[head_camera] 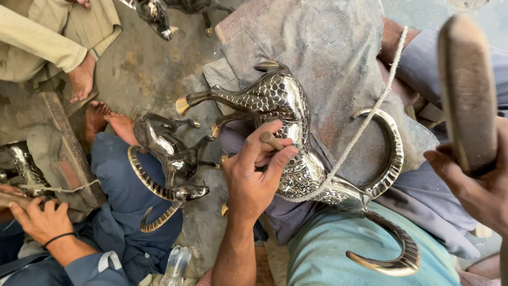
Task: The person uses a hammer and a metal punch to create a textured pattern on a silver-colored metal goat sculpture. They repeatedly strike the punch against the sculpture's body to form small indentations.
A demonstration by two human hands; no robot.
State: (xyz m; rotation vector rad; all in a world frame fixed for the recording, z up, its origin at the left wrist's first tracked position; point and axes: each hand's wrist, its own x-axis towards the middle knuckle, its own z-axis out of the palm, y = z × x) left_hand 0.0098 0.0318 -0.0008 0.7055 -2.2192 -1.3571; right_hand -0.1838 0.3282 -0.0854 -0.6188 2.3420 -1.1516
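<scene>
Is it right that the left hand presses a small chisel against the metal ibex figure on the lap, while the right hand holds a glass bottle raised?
Not quite. The head view shows the right hand raising a wooden mallet, not a glass bottle. The left hand does press a small chisel against the metal ibex figure on the lap.

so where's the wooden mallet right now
In the head view the wooden mallet is raised at the far right, gripped by the right hand, above and right of the metal ibex figure.

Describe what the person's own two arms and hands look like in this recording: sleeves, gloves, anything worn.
Both hands are bare: no gloves, rings or watch show. The left hand sits on a forearm uncovered down to the frame's bottom edge, no sleeve or wristband visible. The right hand is cut by the frame edge; its wrist and any sleeve are out of view.
</scene>
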